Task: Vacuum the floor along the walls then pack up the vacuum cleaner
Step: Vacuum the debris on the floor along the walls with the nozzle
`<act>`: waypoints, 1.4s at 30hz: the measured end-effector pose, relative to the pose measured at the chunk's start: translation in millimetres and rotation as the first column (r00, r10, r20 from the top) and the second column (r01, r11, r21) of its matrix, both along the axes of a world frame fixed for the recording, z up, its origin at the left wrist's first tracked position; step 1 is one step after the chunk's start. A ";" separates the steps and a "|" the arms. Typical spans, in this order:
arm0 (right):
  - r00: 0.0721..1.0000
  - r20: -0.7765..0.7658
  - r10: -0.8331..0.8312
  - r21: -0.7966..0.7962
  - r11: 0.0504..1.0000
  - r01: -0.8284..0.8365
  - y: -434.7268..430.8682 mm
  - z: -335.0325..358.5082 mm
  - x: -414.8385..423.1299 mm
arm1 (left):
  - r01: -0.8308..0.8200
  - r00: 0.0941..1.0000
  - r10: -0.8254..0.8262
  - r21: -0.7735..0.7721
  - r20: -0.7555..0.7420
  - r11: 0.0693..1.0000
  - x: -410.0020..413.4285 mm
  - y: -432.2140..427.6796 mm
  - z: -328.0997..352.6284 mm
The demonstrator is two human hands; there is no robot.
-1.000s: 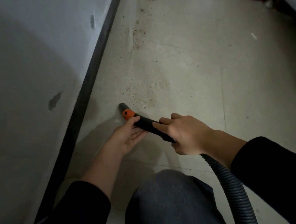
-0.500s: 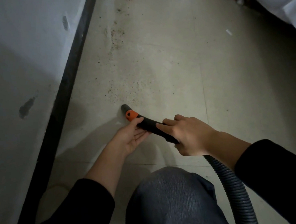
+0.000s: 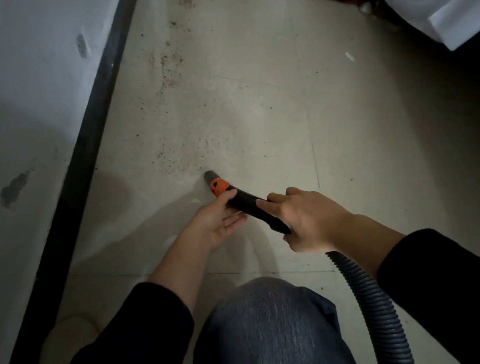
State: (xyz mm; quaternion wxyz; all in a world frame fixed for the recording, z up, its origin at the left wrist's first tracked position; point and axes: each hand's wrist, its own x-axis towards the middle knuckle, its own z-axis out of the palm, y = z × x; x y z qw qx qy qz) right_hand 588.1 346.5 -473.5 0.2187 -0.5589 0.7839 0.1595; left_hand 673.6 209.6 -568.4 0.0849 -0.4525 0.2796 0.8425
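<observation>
The black vacuum nozzle (image 3: 245, 201) with an orange collar (image 3: 219, 186) points down-left, its grey tip (image 3: 210, 175) on the pale tiled floor. My right hand (image 3: 308, 220) grips the nozzle's rear end, where the ribbed grey hose (image 3: 378, 312) joins it and runs off to the lower right. My left hand (image 3: 214, 223) lies palm up under the front of the nozzle, thumb pressed on top just behind the collar. Brown dirt specks (image 3: 176, 158) lie on the tile just left of the tip, and more trail away along the wall.
A black baseboard (image 3: 89, 152) runs along the foot of the white, stained wall (image 3: 20, 102) on the left. My knee in grey trousers (image 3: 271, 331) fills the bottom centre. A white object (image 3: 453, 20) sits at the top right, and a small white scrap (image 3: 349, 56) lies on the floor.
The nozzle tip has slid right across the tile, away from the baseboard, so the near dirt specks now lie to its left. Both hands keep their hold.
</observation>
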 end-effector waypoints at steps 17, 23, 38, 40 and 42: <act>1.000 0.021 -0.010 -0.016 1.000 0.010 -14.8 -1.5 -2.9 | -0.058 0.998 0.058 0.006 0.016 0.998 -6.9 -8.6 -5.0; 0.999 0.031 0.009 -0.029 1.000 -0.008 -27.3 -3.1 7.2 | -0.115 0.993 0.114 0.028 0.034 0.993 4.7 -18.5 -2.4; 0.998 0.052 0.041 -0.034 0.999 -0.039 -58.0 -2.5 17.7 | -0.226 0.973 0.223 0.044 0.055 0.973 20.9 -38.9 0.5; 0.998 0.050 0.048 -0.038 0.998 -0.046 -62.2 -3.8 18.8 | -0.234 0.971 0.232 0.039 0.056 0.971 22.2 -42.4 0.6; 0.997 0.051 0.051 -0.042 0.998 -0.049 -66.5 -4.5 19.7 | -0.241 0.969 0.239 0.031 0.058 0.970 23.9 -46.3 0.3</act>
